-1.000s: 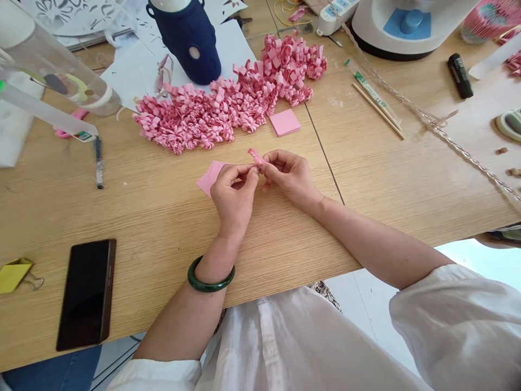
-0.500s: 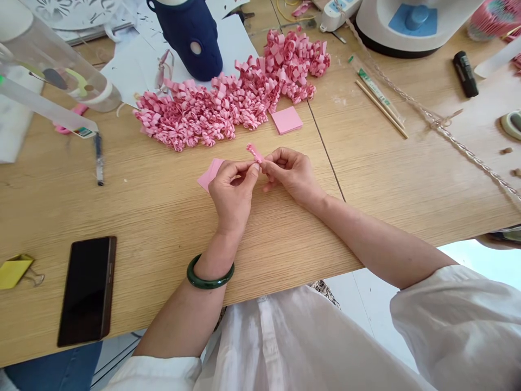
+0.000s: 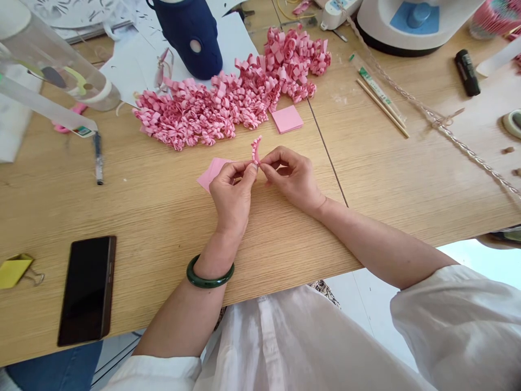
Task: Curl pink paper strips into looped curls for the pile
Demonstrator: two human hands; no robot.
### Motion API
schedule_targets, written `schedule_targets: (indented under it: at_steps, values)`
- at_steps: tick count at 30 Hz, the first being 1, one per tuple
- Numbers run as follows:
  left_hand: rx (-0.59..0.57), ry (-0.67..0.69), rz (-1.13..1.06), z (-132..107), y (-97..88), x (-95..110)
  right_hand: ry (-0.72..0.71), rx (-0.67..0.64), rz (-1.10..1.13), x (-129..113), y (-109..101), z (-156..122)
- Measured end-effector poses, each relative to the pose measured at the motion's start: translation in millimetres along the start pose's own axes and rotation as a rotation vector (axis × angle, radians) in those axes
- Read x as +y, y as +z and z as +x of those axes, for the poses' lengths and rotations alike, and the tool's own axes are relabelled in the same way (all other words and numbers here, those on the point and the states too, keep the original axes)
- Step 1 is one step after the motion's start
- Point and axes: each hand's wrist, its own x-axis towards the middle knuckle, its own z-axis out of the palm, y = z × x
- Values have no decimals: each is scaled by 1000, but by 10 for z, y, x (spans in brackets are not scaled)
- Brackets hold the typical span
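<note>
Head view: the left hand (image 3: 233,193) and right hand (image 3: 293,179) pinch, fingertips closed together, the lower end of a curled pink strip (image 3: 255,149) above the table (image 3: 163,217), leaving its free curl arcing toward the pink curl heap (image 3: 228,103) at 12 o'clock.

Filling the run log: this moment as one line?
left hand: pinches pink paper strip | right hand: pinches strip | strip: curved | behind: pink curl pile

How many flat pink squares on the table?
2. One pink square beside the curl pile; the other square partly under the left hand. More may be hidden.
</note>
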Motion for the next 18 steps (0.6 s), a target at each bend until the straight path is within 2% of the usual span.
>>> schedule_targets:
  at_steps: [5, 8, 13, 18]
  values:
    - [28, -9, 47, -17, 2, -28, -225, -37, -282, 50, -1, -38]
    - [3, 4, 41, -36, 7, -20, -275, -51, -333, 71, -9, -30]
    - [-49, 65, 66, -50, 11, -19, -179, 11, -314, 59, -17, 10]
    - [-67, 31, 30, -40, 15, -31, 31, 35, -79, 50, -12, 45]
